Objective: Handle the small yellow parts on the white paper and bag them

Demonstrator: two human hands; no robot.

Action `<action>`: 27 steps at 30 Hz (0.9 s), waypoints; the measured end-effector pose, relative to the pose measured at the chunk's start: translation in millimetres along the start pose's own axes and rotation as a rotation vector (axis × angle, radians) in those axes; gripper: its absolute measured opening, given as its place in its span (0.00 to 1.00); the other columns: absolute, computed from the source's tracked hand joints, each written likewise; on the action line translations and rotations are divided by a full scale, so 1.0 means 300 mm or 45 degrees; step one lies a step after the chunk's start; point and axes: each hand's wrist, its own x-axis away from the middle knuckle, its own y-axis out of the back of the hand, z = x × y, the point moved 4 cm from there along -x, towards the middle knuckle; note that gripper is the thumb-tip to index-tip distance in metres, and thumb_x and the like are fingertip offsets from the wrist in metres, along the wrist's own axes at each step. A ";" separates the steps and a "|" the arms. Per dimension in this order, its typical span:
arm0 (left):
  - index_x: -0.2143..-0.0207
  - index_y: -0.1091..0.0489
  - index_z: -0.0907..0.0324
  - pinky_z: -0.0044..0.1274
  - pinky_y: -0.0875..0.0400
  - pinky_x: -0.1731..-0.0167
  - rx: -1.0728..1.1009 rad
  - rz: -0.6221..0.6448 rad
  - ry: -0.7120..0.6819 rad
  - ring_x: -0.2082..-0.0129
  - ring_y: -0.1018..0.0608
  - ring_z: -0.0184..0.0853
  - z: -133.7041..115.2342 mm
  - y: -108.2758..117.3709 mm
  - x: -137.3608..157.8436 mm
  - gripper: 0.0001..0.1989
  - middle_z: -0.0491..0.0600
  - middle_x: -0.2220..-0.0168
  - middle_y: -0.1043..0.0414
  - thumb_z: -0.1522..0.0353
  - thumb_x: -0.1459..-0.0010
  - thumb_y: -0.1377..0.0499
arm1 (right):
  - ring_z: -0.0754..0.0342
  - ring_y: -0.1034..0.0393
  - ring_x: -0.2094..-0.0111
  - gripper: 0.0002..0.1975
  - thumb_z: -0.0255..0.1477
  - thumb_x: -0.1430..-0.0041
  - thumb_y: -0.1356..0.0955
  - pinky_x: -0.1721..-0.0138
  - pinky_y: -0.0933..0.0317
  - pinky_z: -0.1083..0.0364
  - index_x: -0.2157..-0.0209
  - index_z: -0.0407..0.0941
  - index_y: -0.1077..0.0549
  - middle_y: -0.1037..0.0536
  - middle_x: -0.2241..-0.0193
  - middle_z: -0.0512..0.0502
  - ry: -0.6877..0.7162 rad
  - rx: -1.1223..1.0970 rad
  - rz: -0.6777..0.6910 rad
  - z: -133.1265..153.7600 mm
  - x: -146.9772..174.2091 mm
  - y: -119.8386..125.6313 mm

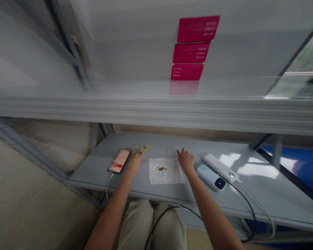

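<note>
My left hand (136, 161) reaches to the left edge of a clear plastic bag (146, 155) with small yellow pieces (145, 148) in it. Its fingers are together against the bag. My right hand (186, 159) is over the grey shelf, at the right edge of a white sheet (167, 176). Thumb and forefinger stand a little apart, with nothing plain to see between them. A faint transparent sheet or bag (172, 152) lies just left of that thumb. On the white sheet rests a small cluster of yellow and dark metallic pieces (161, 168), too small to name.
A phone (122, 161) with a white cable lies left of my left hand. Right of my right arm are a light blue power bank (211, 177) and a white device (220, 166), with trailing cables. An upper shelf (135, 111) overhangs, bearing crimson cards (190, 53).
</note>
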 end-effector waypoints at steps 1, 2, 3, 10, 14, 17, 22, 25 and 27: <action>0.63 0.31 0.65 0.28 0.34 0.64 -0.045 -0.016 0.026 0.65 0.26 0.39 -0.006 0.013 0.002 0.15 0.60 0.66 0.28 0.78 0.43 0.56 | 0.43 0.29 0.67 0.17 0.34 0.39 0.42 0.71 0.44 0.51 0.61 0.36 0.30 0.27 0.66 0.26 0.017 0.009 -0.011 0.014 0.015 0.007; 0.63 0.31 0.65 0.28 0.35 0.64 -0.092 -0.037 0.051 0.65 0.26 0.39 -0.016 0.026 0.005 0.14 0.60 0.65 0.28 0.77 0.42 0.56 | 0.47 0.29 0.68 0.15 0.34 0.39 0.42 0.71 0.43 0.53 0.60 0.39 0.31 0.27 0.64 0.30 0.048 -0.003 -0.005 0.031 0.034 0.009; 0.64 0.31 0.64 0.27 0.35 0.65 -0.122 -0.065 0.067 0.65 0.26 0.39 -0.031 0.038 0.007 0.13 0.59 0.64 0.28 0.76 0.41 0.55 | 0.50 0.29 0.69 0.13 0.34 0.39 0.41 0.71 0.42 0.55 0.59 0.43 0.31 0.26 0.64 0.36 0.096 -0.039 0.022 0.051 0.058 0.004; 0.69 0.32 0.60 0.23 0.36 0.66 0.238 -0.211 -0.080 0.68 0.27 0.34 -0.182 0.018 0.024 0.06 0.50 0.69 0.29 0.70 0.42 0.48 | 0.56 0.28 0.66 0.14 0.29 0.44 0.39 0.62 0.35 0.56 0.57 0.45 0.29 0.25 0.57 0.45 0.418 -0.962 0.443 0.204 0.237 -0.106; 0.73 0.31 0.61 0.22 0.37 0.67 0.506 -0.149 -0.101 0.70 0.28 0.31 -0.204 -0.034 0.028 0.06 0.48 0.72 0.30 0.72 0.45 0.47 | 0.54 0.27 0.67 0.13 0.30 0.46 0.36 0.63 0.35 0.55 0.59 0.45 0.26 0.22 0.63 0.46 0.338 -0.954 0.440 0.209 0.238 -0.120; 0.74 0.29 0.62 0.20 0.36 0.70 0.709 -0.008 -0.097 0.72 0.29 0.29 -0.202 -0.070 0.033 0.08 0.47 0.74 0.29 0.72 0.45 0.47 | 0.54 0.27 0.71 0.11 0.32 0.46 0.36 0.66 0.35 0.56 0.63 0.45 0.24 0.21 0.68 0.46 0.346 -0.815 0.388 0.193 0.222 -0.102; 0.70 0.28 0.63 0.17 0.37 0.80 1.008 0.104 0.028 0.74 0.29 0.29 -0.186 -0.123 0.035 0.10 0.48 0.72 0.29 0.68 0.46 0.48 | 0.54 0.27 0.70 0.10 0.33 0.45 0.35 0.68 0.38 0.58 0.64 0.47 0.23 0.21 0.70 0.47 0.410 -0.537 0.364 0.183 0.215 -0.080; 0.72 0.29 0.63 0.17 0.36 0.80 1.085 0.140 0.023 0.75 0.30 0.29 -0.182 -0.139 0.026 0.09 0.47 0.75 0.30 0.66 0.49 0.45 | 0.53 0.27 0.69 0.11 0.34 0.45 0.35 0.68 0.39 0.58 0.63 0.48 0.23 0.20 0.70 0.46 0.449 -0.379 0.358 0.186 0.213 -0.078; 0.74 0.29 0.63 0.18 0.35 0.80 1.115 0.161 0.026 0.76 0.30 0.28 -0.177 -0.146 0.019 0.09 0.47 0.77 0.31 0.65 0.50 0.43 | 0.52 0.27 0.69 0.10 0.34 0.45 0.35 0.69 0.40 0.58 0.64 0.49 0.23 0.20 0.70 0.47 0.466 -0.363 0.362 0.184 0.208 -0.079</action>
